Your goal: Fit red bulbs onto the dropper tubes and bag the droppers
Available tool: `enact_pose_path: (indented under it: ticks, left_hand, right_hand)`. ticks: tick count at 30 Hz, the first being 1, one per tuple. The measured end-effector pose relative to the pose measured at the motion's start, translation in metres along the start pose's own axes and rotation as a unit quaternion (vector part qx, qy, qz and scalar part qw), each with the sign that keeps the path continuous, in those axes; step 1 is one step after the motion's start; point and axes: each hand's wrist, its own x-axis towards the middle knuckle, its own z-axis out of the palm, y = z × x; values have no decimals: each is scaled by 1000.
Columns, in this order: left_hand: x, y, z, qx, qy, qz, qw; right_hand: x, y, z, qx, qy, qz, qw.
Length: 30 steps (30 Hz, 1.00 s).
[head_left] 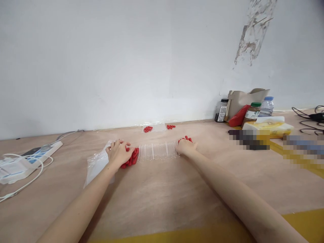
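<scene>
A row of thin clear sticks [158, 151] lies side by side on the table, between my two hands. At its left end, small red rounded pieces [130, 162] are heaped. My left hand [118, 153] rests over that heap, fingers bent but apart, touching the pieces. A clear plastic bag [97, 165] lies flat under and beside this hand. At the right end of the row, my right hand [186, 147] is closed with its fingertips down by the sticks; what they pinch is hidden. More red pieces [188, 138] show just behind it.
Near the wall, two small groups of red pieces [148, 129] lie by another clear bag [158, 127]. A power strip [48, 152] with white cables is at left. At right stand a dark-capped bottle [221, 110], a jar [253, 111], a water bottle [267, 106] and a tissue pack [268, 128].
</scene>
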Motion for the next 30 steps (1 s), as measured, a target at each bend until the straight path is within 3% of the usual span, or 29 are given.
enact_pose_path:
  ticks: [4,9,16,20,25,27,28,30]
  left_hand:
    - [19,3,5,-1,-71,10,997]
    - [31,6,15,-19,-94,20,995]
    - [38,10,8,-83,-49,12,995]
    - [20,28,-5,-172,1,54,984]
    - [-40,58,5,-294,-36,141,945]
    - [-62,65,13,-441,-65,162,880]
    - [-70,67,16,-472,-81,169,861]
    - [-80,68,21,-485,-101,184,849]
  right_hand:
    - [-10,6,-6,12,15,-26,999]
    - [-33,21,-14,24,61,-73,995]
    - [-58,39,-7,55,155,-136,977]
    - [-65,41,0,105,180,-196,958]
    - [-71,46,10,191,158,-305,919]
    - [-73,48,13,196,164,-335,907]
    - [-74,48,14,190,170,-346,903]
    - [-76,48,15,167,180,-364,898]
